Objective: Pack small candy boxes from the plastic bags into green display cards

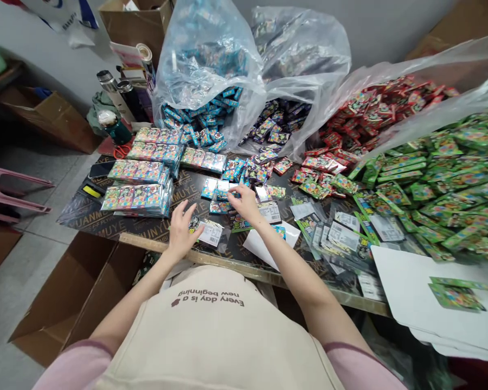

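Observation:
My left hand (181,229) hovers at the table's front edge with its fingers spread, holding nothing. Its thumb is beside a flat clear sleeve with a barcode label (211,233). Further right, my right hand (244,205) has bent thumb and fingers closed at the edge of a small blue packet (223,187) with a pale face. Another blue packet (219,207) lies just below those fingertips. Loose blue packets (233,169) and dark purple packets (257,172) are heaped behind. Partly under my right forearm lies a white sheet (260,250).
Stacks of wrapped multi-packs (136,198) stand at left, near red scissors (122,151) and flasks (127,97). Large clear bags (211,59) spill blue, purple, red packets (382,111) and green packets (451,179). Labelled sleeves (344,236) and white boards (415,287) lie right. An open carton (69,287) sits below.

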Demonstrator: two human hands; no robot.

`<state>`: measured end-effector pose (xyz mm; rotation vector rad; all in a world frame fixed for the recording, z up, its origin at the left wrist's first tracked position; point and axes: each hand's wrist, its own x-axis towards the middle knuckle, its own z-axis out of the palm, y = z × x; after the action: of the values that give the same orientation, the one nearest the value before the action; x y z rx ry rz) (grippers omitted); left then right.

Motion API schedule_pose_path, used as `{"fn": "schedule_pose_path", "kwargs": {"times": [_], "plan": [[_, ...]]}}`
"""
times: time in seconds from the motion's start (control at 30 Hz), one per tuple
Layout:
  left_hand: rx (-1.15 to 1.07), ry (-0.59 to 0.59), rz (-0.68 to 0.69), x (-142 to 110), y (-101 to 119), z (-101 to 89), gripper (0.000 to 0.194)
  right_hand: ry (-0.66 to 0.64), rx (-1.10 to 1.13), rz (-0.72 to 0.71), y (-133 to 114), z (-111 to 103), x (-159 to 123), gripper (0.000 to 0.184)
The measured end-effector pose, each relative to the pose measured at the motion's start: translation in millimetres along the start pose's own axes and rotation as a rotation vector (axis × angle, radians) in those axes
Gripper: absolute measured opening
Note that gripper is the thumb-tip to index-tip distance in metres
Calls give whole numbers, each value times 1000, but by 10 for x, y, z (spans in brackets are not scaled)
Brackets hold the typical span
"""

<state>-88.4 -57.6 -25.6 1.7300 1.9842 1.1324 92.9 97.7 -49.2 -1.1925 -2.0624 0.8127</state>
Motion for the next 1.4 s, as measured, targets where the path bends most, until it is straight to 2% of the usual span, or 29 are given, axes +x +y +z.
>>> {"fn": "schedule_pose_path", "kwargs": {"times": [0.07,0.13,0.2,0.27,0.3,0.33,0.4,0.5,0.57,0.63,0.73,0.8,0.9,1.0,1.1,1.13,1.2,1.27,1.3,1.4], "plan": [[-126,-97,-39,196,134,108,53,-172,205,67,-97,-153,-103,34],[-350,-279,-191,321,233,264,37,-325,359,118,-190,-288,-238,43],[-605,-455,-414,357,300,433,35,-273,389,118,-260,-383,-397,41],[-804,-535,-595,333,339,567,41,-160,306,25,-294,-433,-565,65],[-859,-554,-639,313,347,606,42,-128,249,-41,-297,-444,-647,77],[-876,-577,-643,293,346,623,44,-114,194,-105,-290,-449,-726,82],[-799,-612,-524,268,307,586,48,-69,105,-174,-248,-445,-869,74],[-436,-657,-77,262,139,410,57,47,-69,-147,-130,-423,-1055,67],[-114,-725,222,255,-23,293,80,58,-191,-119,-39,-384,-1167,69],[154,-802,386,232,-174,237,95,32,-276,-108,29,-316,-1270,70],[311,-806,446,190,-298,272,96,2,-330,-109,63,-190,-1375,68],[296,-758,437,175,-302,319,101,-19,-302,-111,57,-129,-1402,69],[226,-708,421,167,-248,356,109,-77,-181,-105,63,-100,-1399,81],[175,-737,455,146,-194,368,111,-234,-114,-162,103,-118,-1376,92],[200,-780,481,116,-145,384,108,-380,-149,-219,168,-173,-1249,105],[237,-794,488,110,-121,389,105,-366,-182,-205,201,-208,-1153,108],[348,-828,527,106,-57,400,95,-226,-286,-132,291,-307,-860,107],[465,-864,595,108,22,413,81,-23,-435,-54,415,-435,-466,96],[511,-880,626,108,59,420,75,35,-510,-45,483,-502,-257,87],[578,-907,666,97,133,437,62,28,-606,-61,648,-667,260,73]]}}
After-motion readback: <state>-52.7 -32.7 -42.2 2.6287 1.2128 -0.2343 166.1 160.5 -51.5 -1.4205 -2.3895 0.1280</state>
